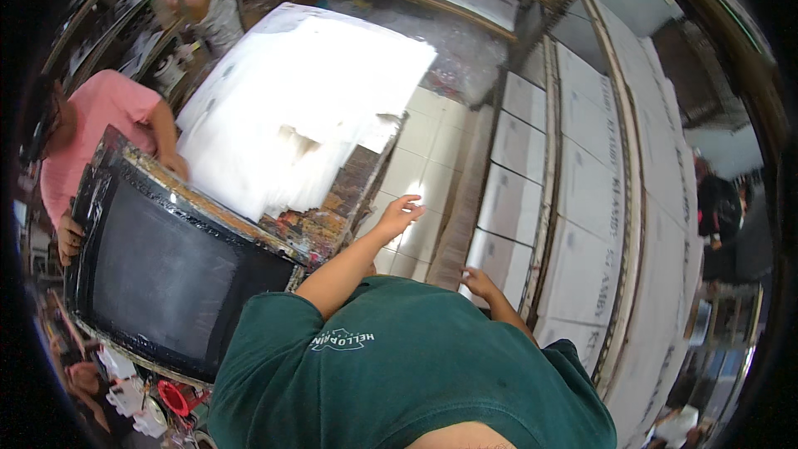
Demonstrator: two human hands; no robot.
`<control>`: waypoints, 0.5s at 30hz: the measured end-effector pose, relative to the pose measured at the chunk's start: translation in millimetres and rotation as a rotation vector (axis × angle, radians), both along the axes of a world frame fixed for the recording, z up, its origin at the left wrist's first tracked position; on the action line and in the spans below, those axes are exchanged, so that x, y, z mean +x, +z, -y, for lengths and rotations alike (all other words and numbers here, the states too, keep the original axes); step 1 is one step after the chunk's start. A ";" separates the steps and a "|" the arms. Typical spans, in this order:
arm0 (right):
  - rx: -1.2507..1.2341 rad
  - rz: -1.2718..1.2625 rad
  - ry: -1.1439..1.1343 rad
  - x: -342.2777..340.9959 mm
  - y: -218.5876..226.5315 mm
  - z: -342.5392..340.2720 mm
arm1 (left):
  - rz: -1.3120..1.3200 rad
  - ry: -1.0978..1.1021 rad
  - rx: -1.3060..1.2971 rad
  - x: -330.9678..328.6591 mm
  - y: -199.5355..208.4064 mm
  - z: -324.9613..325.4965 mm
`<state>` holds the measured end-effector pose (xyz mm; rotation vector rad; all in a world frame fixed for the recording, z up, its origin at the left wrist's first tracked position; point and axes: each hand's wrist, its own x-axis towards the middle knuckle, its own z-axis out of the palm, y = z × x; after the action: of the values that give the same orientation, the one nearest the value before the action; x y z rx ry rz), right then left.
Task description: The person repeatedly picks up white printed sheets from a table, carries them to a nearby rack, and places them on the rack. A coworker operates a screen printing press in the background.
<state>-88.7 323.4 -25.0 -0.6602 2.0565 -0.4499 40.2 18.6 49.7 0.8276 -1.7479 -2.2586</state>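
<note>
Green shirt (pixel 416 349) nearest; left hand (pixel 401 219) loosely open over the tiles (pixel 434 150), empty, well apart from the right hand (pixel 480 284); right at a white panel's (pixel 509 259) edge, at right, grip impossible to tell; probably best handled by edges, face untouched.

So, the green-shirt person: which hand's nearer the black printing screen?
Left. The left hand is apart from the black printing screen, to its right; the right hand is farther right, by white panels.
</note>
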 end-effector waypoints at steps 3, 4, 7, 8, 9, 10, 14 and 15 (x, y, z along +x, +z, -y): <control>0.170 0.046 0.130 -23.1 -32.4 -6.0 | -0.017 0.043 0.113 -5.0 17.0 13.3; 0.177 0.136 0.114 -40.4 -40.1 -14.2 | -0.050 0.087 0.151 -6.7 23.0 19.7; 0.175 -0.091 0.720 -102.5 -80.6 -11.9 | -0.133 0.233 0.254 -10.8 42.3 38.1; 0.182 -0.247 1.206 -129.8 -90.8 -5.8 | -0.167 0.297 0.274 -13.5 48.9 46.1; 0.131 -0.243 1.278 -155.1 -96.4 2.3 | -0.205 0.365 0.289 -15.9 55.8 55.5; 0.230 -0.300 1.417 -178.5 -100.8 19.8 | -0.237 0.423 0.292 -19.2 62.5 66.1; 0.243 0.081 0.559 -255.0 -61.3 105.0 | -0.482 0.757 0.359 -36.1 85.9 109.8; 0.311 0.074 0.419 -271.1 -42.7 133.5 | -0.540 0.861 0.358 -40.4 91.5 123.1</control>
<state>-359.7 189.8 -67.7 -0.8406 1.8020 0.0849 -0.2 -104.5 141.2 0.7254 -0.5799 -1.9136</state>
